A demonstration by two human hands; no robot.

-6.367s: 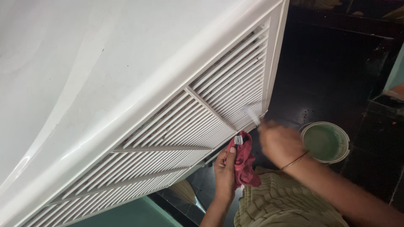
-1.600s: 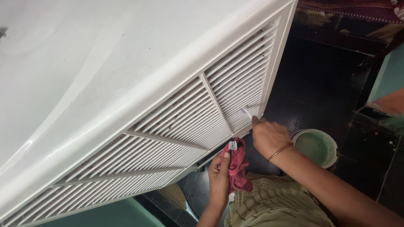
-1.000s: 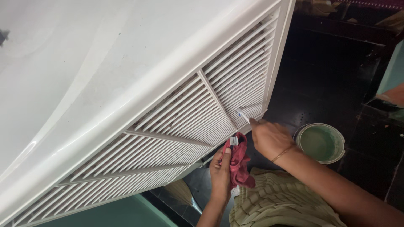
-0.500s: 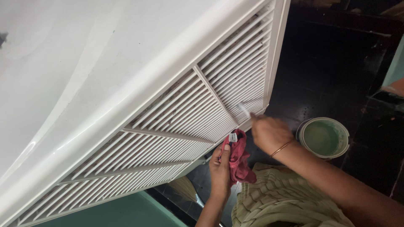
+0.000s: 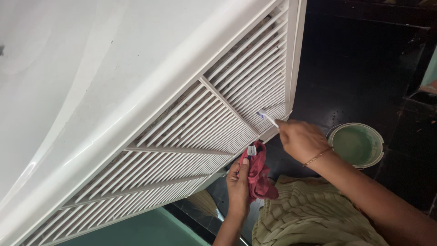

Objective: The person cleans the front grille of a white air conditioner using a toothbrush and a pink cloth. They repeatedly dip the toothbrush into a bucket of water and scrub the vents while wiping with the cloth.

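Your toothbrush [image 5: 267, 118] is a slim white one with a blue-and-white head; it lies tilted, handle toward 4 o'clock, head toward 10 o'clock, bristles touching the slats of the white louvred grille [image 5: 191, 150] near that panel's lower right corner. The red cloth [image 5: 258, 175] — crumpled, with a small white tag at its top — hangs bunched just below the grille's bottom edge, at about 7 o'clock from the brush head. Grey dust shows between the slats.
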